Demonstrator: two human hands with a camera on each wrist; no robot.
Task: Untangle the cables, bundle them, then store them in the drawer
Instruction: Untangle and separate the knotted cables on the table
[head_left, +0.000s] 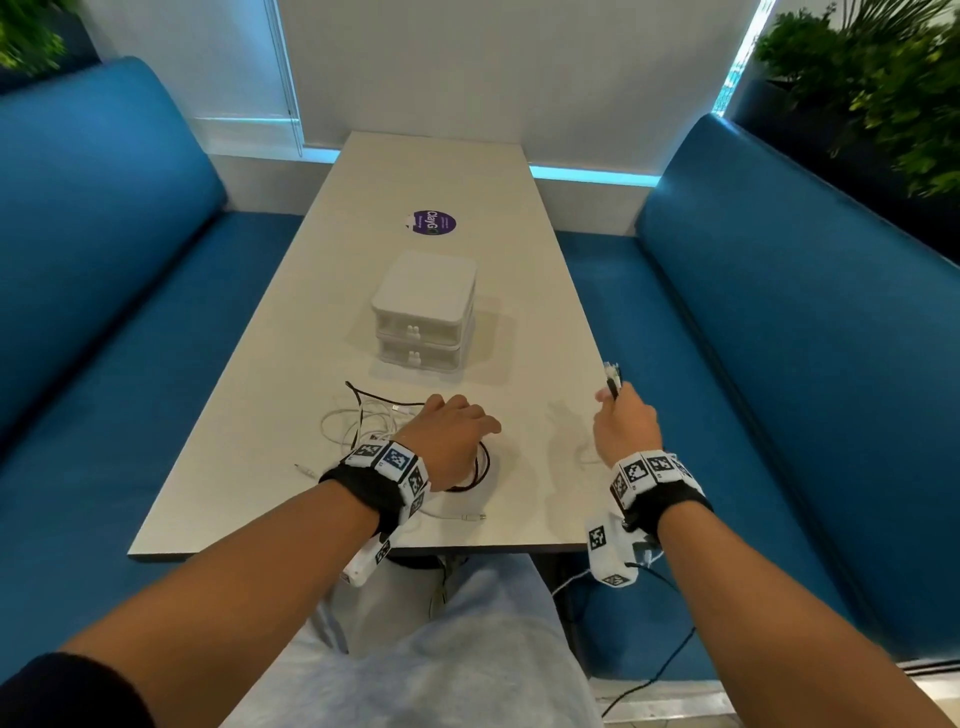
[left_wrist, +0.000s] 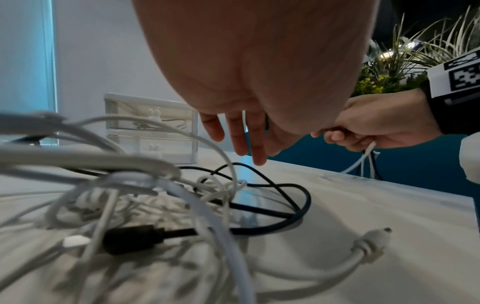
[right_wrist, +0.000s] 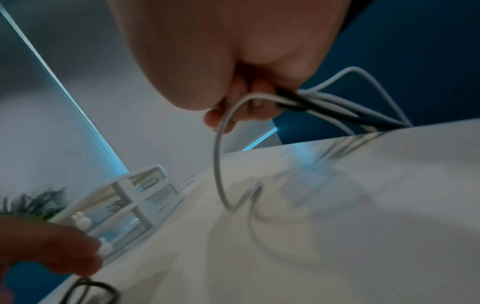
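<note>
Cables half sorted on the desk (head_left: 291, 322), 2 hands at work.

Head view: near the front edge, the left hand (head_left: 451, 441) rests with relaxed fingers on the tangled cables (head_left: 363, 415); the right hand (head_left: 623, 423) at the right edge grips a cable bundle (head_left: 613, 376). A 2-drawer white organiser (head_left: 423, 312) sits mid-desk, a purple "ClayGo" sticker (head_left: 434, 222) behind it.
Left wrist view: fingers (left_wrist: 257, 144) straight above the tangle.
Right wrist view: fingers (right_wrist: 233, 96) curled round white and black cables.
</note>
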